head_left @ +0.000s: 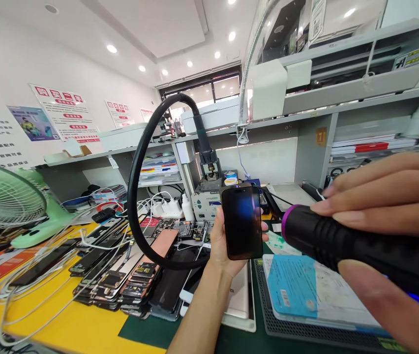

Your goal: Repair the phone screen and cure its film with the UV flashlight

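My left hand (220,246) holds a black smartphone (242,223) upright, its dark screen facing me, with fingers wrapped round both edges. A blue glow shows on the upper part of the glass. Close to the camera on the right, my right hand (386,196) grips a black flashlight (327,236) with a purple ring at its head. The flashlight points left toward the phone, a gap apart from it. A blue light glows on its body by my thumb. Its rear end runs out of view.
Stacked phone parts (139,280) and white cables (40,275) cover the left of the yellow table. A thick black hose (135,187) arcs up to a bench station (206,201). A green fan (6,201) stands far left. A blue-white packet (294,285) lies on a dark mat at right.
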### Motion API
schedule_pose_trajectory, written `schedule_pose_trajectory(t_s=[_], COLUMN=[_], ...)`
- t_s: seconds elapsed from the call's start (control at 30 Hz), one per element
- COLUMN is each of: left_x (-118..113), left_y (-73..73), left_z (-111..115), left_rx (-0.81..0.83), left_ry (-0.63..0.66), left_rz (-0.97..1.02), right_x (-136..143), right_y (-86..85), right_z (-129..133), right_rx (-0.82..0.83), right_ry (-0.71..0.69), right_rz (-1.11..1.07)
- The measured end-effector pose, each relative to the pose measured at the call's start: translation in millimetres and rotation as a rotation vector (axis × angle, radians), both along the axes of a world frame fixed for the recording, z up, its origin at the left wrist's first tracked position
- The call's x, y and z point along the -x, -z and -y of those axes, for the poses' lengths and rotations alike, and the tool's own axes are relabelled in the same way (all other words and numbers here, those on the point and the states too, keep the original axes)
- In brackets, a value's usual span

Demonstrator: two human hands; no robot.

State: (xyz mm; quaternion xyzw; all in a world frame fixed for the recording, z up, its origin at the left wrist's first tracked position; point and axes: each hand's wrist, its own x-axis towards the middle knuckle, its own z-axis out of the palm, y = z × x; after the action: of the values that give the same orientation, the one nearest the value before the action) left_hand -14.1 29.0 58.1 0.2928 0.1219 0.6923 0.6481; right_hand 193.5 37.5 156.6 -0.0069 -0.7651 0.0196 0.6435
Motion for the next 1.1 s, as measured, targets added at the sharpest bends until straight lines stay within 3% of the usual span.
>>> schedule_pose_trajectory(t_s=[0.13,0.37,0.63,0.87,1.1], left_x=[0.3,-4.0,-5.9,-7.0,-8.8], left_y=[1.4,-0.3,0.7,1.5,3.0], left_z=[0.0,1.8,2.5,3.9,3.0], left_rx=[-0.022,-0.033,-0.081,-0.079,-0.056], left_ry=[0.005,-0.01,0.02,0.03,0.038], left_rz=[-0.022,-0.058,-0.058,-0.079,-0.087], right_x=[12.9,26.9,39.5,44.4,47.5], right_y=[-1.1,5.6,19.5,28.6,26.3], right_z=[5.3,-2.9,-24.2,-26.7,-27.1], right_rx=[0.111,0.045,0.24,0.277,0.366], right_ry=[-0.029,-0.172,-0.332,-0.282,-0.349], right_rz=[0.035,-0.023,-0.036,-0.018,-0.024])
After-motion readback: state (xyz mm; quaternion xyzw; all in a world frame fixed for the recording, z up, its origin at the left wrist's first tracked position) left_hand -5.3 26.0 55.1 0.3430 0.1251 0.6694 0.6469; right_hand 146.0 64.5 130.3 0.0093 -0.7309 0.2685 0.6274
